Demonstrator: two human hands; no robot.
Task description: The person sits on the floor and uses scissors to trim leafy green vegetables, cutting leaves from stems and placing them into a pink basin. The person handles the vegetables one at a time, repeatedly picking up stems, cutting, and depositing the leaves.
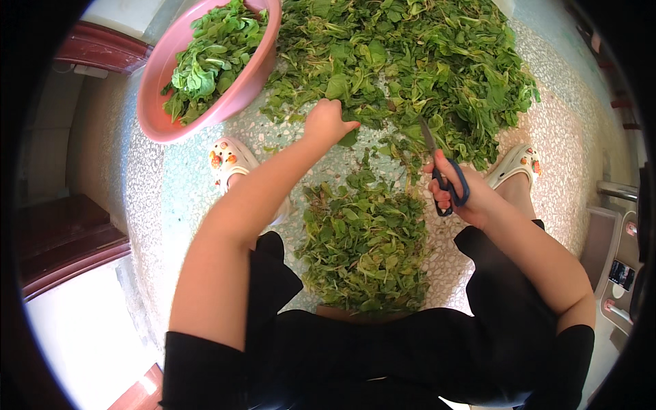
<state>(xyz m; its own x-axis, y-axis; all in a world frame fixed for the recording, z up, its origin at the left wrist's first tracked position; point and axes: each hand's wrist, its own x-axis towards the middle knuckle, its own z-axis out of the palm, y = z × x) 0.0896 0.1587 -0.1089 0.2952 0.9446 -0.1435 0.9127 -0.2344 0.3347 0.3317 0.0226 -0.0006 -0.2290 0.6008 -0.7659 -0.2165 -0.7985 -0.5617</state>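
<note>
A pair of scissors [452, 190] with dark blue handles is held in my right hand [464, 192]. Its blades look closed together and point away from me, over the near edge of a large spread of leafy greens [451, 61]. My left hand [328, 122] reaches down to the near left part of that spread, its thumb stretched to the right. The other fingers curl out of sight beneath the hand, so whether they grip a leaf is hidden. Between my legs lies a smaller heap of leafy greens [366, 246].
A pink plastic basin [154, 110] at the upper left holds bunches of greens [212, 66]. My feet, in cream clogs [233, 156] with charms, stand either side on the speckled terrazzo floor [189, 179]. At the far right is a grey tray [605, 246] with a phone [621, 275].
</note>
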